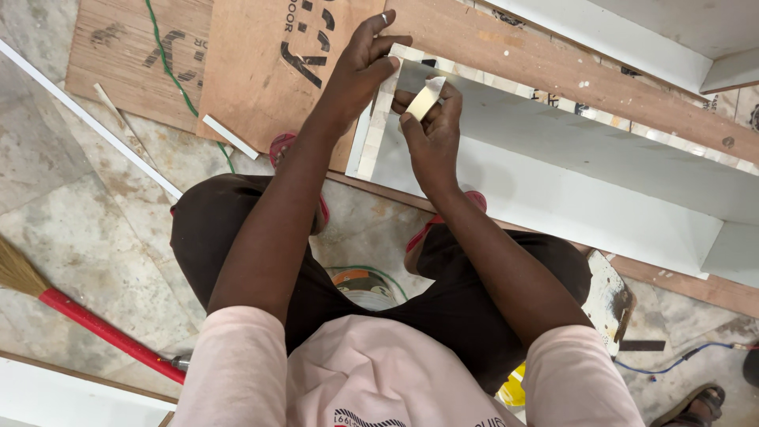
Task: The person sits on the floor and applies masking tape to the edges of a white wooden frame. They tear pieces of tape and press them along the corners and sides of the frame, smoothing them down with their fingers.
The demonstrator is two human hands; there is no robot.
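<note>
We are pinching a tape strip in our right hand at the shelf's left edge, while our left hand is pressing spread fingers on its corner.

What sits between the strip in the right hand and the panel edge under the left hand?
Nothing visible. The right hand pinches the pale strip just beside the white panel's edge; the left hand rests on that edge, and the gap between them is open.
</note>
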